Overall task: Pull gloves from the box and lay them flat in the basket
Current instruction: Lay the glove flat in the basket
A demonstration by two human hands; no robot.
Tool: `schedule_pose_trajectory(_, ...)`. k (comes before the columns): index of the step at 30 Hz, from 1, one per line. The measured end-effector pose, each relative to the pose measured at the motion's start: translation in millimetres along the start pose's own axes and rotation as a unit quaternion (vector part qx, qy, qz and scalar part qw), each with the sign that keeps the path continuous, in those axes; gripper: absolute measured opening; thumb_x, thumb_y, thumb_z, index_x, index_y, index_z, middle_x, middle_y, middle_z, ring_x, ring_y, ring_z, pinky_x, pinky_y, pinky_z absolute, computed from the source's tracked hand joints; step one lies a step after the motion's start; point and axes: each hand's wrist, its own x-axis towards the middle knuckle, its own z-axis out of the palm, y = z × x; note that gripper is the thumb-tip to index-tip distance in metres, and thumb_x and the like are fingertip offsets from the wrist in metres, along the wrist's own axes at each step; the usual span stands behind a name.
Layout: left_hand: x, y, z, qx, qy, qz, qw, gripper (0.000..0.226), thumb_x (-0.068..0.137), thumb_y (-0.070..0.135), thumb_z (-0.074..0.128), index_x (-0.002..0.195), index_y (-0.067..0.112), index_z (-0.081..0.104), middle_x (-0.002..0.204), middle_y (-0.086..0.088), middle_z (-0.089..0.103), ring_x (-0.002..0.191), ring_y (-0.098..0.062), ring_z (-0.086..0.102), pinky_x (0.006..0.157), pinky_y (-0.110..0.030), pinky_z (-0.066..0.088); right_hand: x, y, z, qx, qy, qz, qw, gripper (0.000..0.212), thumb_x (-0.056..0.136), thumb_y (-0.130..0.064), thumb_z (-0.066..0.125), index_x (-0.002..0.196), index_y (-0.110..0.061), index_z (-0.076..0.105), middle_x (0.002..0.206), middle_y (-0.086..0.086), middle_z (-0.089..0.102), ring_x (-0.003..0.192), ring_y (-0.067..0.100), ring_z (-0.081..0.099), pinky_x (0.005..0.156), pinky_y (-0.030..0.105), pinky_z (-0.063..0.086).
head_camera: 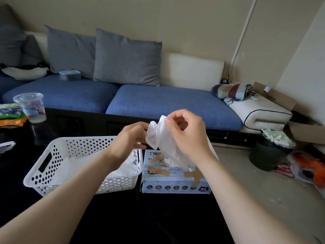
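- Bare forearms (61, 199) are closest to us, reaching in over the black glossy table (158, 222).
- L hand (130, 138): fingers curled, pinching the left edge of a white glove (163, 143). Looks like the rolled cuff rim, but we can't be sure.
- R hand (188, 136): thumb + index pinch the glove's top edge, other fingers loosely curled behind it.
- Glove is held up in the air between both hands, directly above the box (175, 181). Its lower end hangs down to the box's top slot; can't tell if it's fully free or if the tail is inside.
- Step, our read: the pull is about done and we're at the spread/untangle stage. Not yet laid down.
- Next move needs:
  - lift until the tail clears the slot w/o dragging a 2nd glove out
  - keep both pinches apart so the film stays stretched
  - carry left and lower onto the pile, then release
- Basket (79, 137) sits just left of the box, nearly touching. Laid gloves (79, 162) already cover its floor, roughly flat w/ some wrinkles.
- Materials:
  - glove = thin, limp, semi-translucent white film; crumples easily and prob clings to itself
  - basket = rigid white plastic, rectangular, walls perforated w/ round holes, slot handle on the short side
  - box = light-blue printed cardboard marked XL, patched w/ tan tape strips round the opening; looks soft and worn
- Risk, as we see it: the box is light, so it may lift w/ the pull as neither hand holds it down.
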Motion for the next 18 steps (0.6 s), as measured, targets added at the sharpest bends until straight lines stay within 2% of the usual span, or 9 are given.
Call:
schedule_pose_trajectory(1,-1,1,0,-0.022,-0.007,-0.007,1.000,0.046,0.096,0.043,0.048,0.116,0.011,0.074,0.110,-0.012,0.078,0.106,-0.032,0.073,0.098,-0.048,0.056,-1,-2,2,-0.009,-0.006,0.001,1.000,0.006,0.096,-0.019,0.077,0.090,-0.021,0.076,0.086,-0.012,0.075,0.083,0.008,0.071,0.073,0.021,0.056)
schedule_pose_trajectory(3,-1,2,1,-0.026,0.005,-0.006,1.000,0.051,0.104,0.052,0.054,0.111,0.006,0.074,0.104,-0.009,0.079,0.097,-0.028,0.075,0.086,-0.038,0.060,-2,-3,5,-0.033,-0.028,0.006,0.999,0.008,0.094,-0.024,0.080,0.088,-0.022,0.076,0.088,-0.012,0.075,0.079,0.009,0.071,0.072,0.025,0.058)
schedule_pose_trajectory(5,0,1,2,0.001,0.042,0.007,0.999,0.041,0.103,0.045,0.062,0.101,0.006,0.076,0.094,-0.010,0.077,0.087,-0.023,0.073,0.074,-0.031,0.058,-4,-4,9,-0.049,-0.055,0.016,0.997,0.011,0.091,-0.028,0.083,0.084,-0.024,0.075,0.100,-0.013,0.077,0.081,0.008,0.073,0.076,0.029,0.061)
schedule_pose_trajectory(7,0,-2,1,0.012,0.064,0.007,0.998,0.035,0.105,0.040,0.062,0.095,0.010,0.078,0.089,-0.011,0.076,0.078,-0.019,0.069,0.069,-0.031,0.053,-6,-5,15,-0.055,-0.086,0.040,0.994,0.017,0.087,-0.030,0.084,0.077,-0.026,0.071,0.105,-0.013,0.078,0.091,0.005,0.074,0.085,0.038,0.063)
schedule_pose_trajectory(10,0,-3,-2,0.004,0.079,-0.001,0.997,0.041,0.108,0.040,0.058,0.092,0.007,0.076,0.082,-0.008,0.070,0.074,-0.018,0.063,0.070,-0.034,0.049,-6,-5,20,-0.022,-0.122,0.080,0.989,0.031,0.083,-0.042,0.087,0.072,-0.022,0.065,0.080,-0.003,0.075,0.081,0.014,0.074,0.077,0.050,0.064)
schedule_pose_trajectory(12,-1,-1,-4,0.001,0.093,-0.006,0.996,0.041,0.108,0.039,0.055,0.094,0.007,0.076,0.085,-0.012,0.071,0.076,-0.019,0.064,0.072,-0.037,0.052,-5,-9,22,0.018,-0.130,0.112,0.985,0.039,0.083,-0.053,0.086,0.080,-0.021,0.065,0.076,0.004,0.074,0.074,0.025,0.075,0.068,0.054,0.065)
schedule_pose_trajectory(14,-1,2,-5,-0.006,0.121,-0.006,0.993,0.039,0.110,0.035,0.052,0.096,0.010,0.078,0.091,-0.014,0.075,0.076,-0.016,0.069,0.070,-0.033,0.056,-4,-12,22,0.036,-0.139,0.145,0.979,0.038,0.083,-0.052,0.088,0.095,-0.022,0.067,0.074,0.005,0.076,0.068,0.024,0.077,0.063,0.048,0.067)
schedule_pose_trajectory(16,-2,3,-8,-0.007,0.162,0.003,0.987,0.036,0.110,0.033,0.050,0.097,0.011,0.076,0.088,-0.010,0.075,0.074,-0.013,0.070,0.067,-0.030,0.058,-2,-13,21,0.010,-0.168,0.161,0.972,0.036,0.084,-0.048,0.089,0.105,-0.023,0.074,0.070,0.000,0.077,0.064,0.013,0.076,0.060,0.030,0.060)
schedule_pose_trajectory(18,-1,4,-11,-0.011,0.205,0.014,0.979,0.033,0.110,0.033,0.051,0.099,0.012,0.073,0.086,-0.004,0.072,0.073,-0.012,0.068,0.067,-0.031,0.058,0,-12,19,-0.021,-0.196,0.164,0.966,0.028,0.084,-0.048,0.090,0.092,-0.022,0.081,0.067,-0.005,0.076,0.060,0.005,0.070,0.061,0.020,0.051)
